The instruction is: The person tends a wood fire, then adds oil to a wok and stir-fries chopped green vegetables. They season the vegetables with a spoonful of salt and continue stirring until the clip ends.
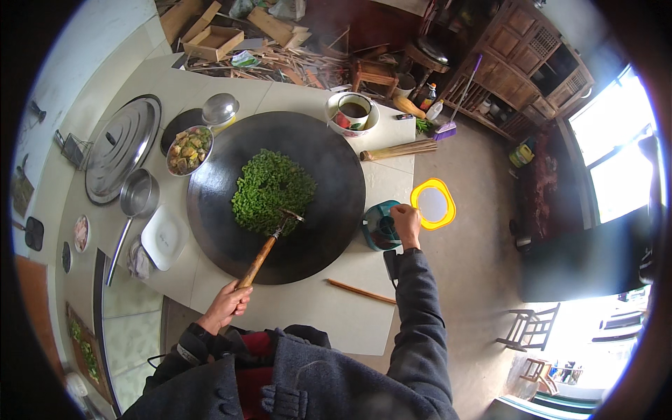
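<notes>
A large dark wok (336, 220) is set into the tiled stove counter, with a heap of chopped green vegetables (270, 189) in it. My left hand (228, 307) grips the wooden handle of a metal wok spatula (260, 260), whose head touches the near edge of the greens. To the right of the wok, my right hand (407, 223) is closed above a teal compartmented seasoning box (371, 231). Whether its fingers hold anything, such as a small spoon, cannot be seen. A yellow-rimmed clear lid (450, 210) lies just beyond that hand, by the counter's right edge.
Left of the wok are a bowl of cooked food (189, 152), a metal wok lid (123, 149), a ladle (139, 194) and a white dish (164, 239). An enamel mug in a bowl (354, 113) and a bundled-stalk brush (399, 150) stand and lie behind right. A wooden stick (361, 291) lies in front.
</notes>
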Available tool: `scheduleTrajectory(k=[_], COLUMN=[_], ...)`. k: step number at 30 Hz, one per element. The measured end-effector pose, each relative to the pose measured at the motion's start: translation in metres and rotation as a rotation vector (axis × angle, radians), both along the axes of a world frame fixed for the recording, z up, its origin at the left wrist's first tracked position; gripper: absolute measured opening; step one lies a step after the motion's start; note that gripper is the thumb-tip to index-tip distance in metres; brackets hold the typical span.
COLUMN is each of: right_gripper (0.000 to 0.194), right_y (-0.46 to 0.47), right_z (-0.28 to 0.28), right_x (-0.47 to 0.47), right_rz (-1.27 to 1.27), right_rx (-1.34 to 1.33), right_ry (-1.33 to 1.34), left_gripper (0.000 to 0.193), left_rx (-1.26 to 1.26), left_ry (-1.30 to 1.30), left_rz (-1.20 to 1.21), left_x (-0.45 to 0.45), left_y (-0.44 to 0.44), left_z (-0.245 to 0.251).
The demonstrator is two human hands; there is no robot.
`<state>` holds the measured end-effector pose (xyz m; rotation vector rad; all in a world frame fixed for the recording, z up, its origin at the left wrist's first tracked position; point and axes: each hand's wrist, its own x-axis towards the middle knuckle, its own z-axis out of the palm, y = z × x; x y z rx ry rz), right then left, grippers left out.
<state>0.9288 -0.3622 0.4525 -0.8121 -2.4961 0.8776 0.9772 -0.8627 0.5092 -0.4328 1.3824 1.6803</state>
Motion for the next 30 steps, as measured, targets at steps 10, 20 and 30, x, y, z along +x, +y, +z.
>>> scheduleTrajectory(k=[10,20,30], right_gripper=[0.024,0.022,0.014], right_y=[0.013,-0.013,-0.141], right_z=[0.006,0.033,0.071], right_x=[0.017,0.039,-0.009], right_rz=[-0.147,-0.177,0.156], right_rx=[-0.363,-0.803,-1.226], right_ry=[0.055,0.286,0.27], left_gripper=[0.018,0.018,0.015], left_rx=[0.009,0.002,-0.009], left_ry=[0.003,0.032,0.041], left_rz=[0.01,0.012,0.032], left_x=[0.003,0.007,0.019], left_y=[-0.002,-0.009,-0.048], left_z=[0.0,0.004,0.006])
